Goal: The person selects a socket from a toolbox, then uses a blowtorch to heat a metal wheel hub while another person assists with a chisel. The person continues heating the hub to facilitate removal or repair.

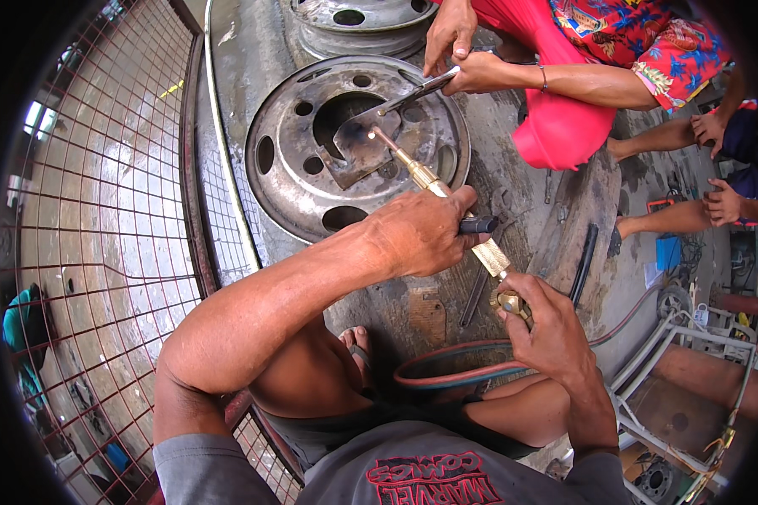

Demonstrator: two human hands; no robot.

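My left hand (417, 231) grips the brass cutting torch (491, 257), with a short black cylindrical piece beside the thumb. My right hand (543, 328) closes round the brass valve end of the torch. The torch tip meets a small glowing spot on a dark metal plate (349, 164), which lies across a worn steel wheel rim (274, 194). A co-worker's hands (476, 71) hold a long metal tool (417, 93) onto the plate from the upper right.
A second rim (358, 38) lies behind. Red wire mesh (101, 236) lines the left. Hoses (446, 366) loop near my legs beside loose bars (585, 261). Another person's legs (661, 223) are at the right, above a metal trolley (648, 379).
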